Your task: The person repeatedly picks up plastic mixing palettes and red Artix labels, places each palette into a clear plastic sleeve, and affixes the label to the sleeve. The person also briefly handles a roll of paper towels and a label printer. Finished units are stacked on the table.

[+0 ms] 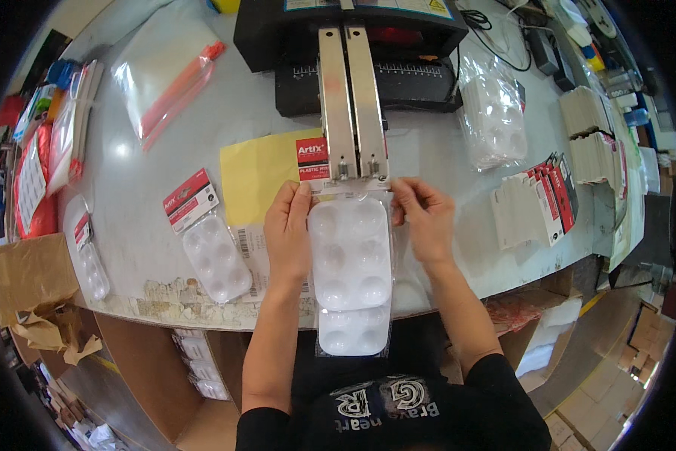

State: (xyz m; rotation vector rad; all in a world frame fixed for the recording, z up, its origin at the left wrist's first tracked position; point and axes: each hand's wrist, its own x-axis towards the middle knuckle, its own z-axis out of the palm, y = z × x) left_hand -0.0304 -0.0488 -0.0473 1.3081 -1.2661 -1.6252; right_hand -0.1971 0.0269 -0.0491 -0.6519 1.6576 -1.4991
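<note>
In front of me, white plastic paint palettes [351, 255] with round wells lie in a clear bag, one partly overlapping another. A red and white header card [312, 159] sits across the bag's top, partly under the two metal arms [364, 98] of a black benchtop machine [266, 34]. With thumb and fingers, my left hand [287, 229] grips the left edge of card and bag. At the right edge, my right hand [428, 219] is closed in a pinch just below the arm tips. The fingertips partly hide what they pinch.
Left of my hands lie a carded palette pack [216, 259], a smaller carded pack [91, 267] and a yellow sheet [255, 169]. Clear bags [161, 75] lie at the back left. On the right are bagged palettes [496, 124] and a header card stack [530, 207]. Cardboard boxes [146, 368] stand below the table edge.
</note>
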